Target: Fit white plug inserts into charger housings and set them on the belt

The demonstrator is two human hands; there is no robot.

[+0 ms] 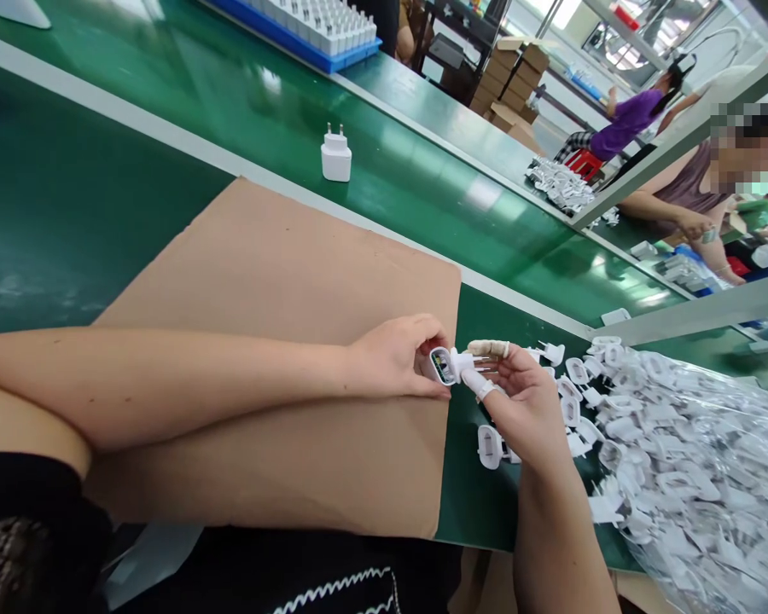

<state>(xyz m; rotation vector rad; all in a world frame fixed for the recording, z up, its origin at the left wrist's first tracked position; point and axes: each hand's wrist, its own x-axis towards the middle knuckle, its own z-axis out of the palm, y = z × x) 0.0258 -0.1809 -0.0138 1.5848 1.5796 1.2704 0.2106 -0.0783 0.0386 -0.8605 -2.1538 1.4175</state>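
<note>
My left hand [404, 354] is closed around a white charger housing [436, 367], its open end facing right with a green circuit board showing inside. Between the thumb and fingers of my right hand [518, 388] is a white plug cap [463, 362] with two metal pins pointing right. The cap meets the housing's open end at an angle. Coverings wrap some of my right fingertips. Loose plug caps [490, 447] lie on the green table around my right hand.
A cardboard sheet [282, 290] lies under my left arm. A clear bag of plug caps [697, 460] is at right. Beyond the ledge, a white charger [336, 160] stands upright near a blue tray [333, 60]. Co-workers sit at the upper right, behind a metal frame [684, 153].
</note>
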